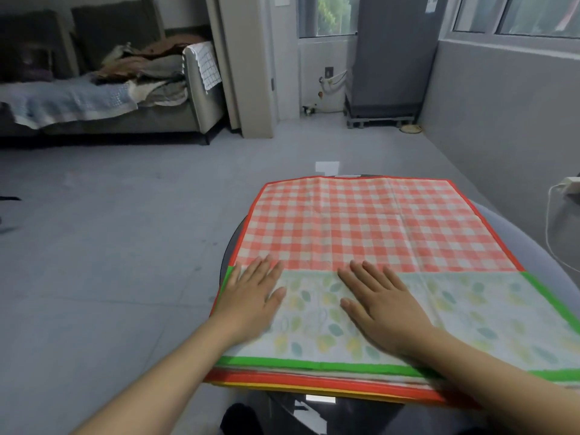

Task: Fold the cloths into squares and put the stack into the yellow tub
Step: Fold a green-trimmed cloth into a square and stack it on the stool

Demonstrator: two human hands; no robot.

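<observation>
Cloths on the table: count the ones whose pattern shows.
2. The leaf-print cloth with a green border lies folded nearest, under both flat hands. The red checked cloth lies spread beneath it, reaching farther. Red and yellow edges underneath suggest more, hidden.

A dark, glossy round table is carrying a flat stack of cloths, a red-and-white checked cloth with a red border lying spread toward its far side.

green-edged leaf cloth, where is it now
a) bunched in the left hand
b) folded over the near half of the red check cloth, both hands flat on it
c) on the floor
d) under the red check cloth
b: the leaf cloth covers the near half of the red check cloth, with the left hand and right hand flat on it.
</observation>
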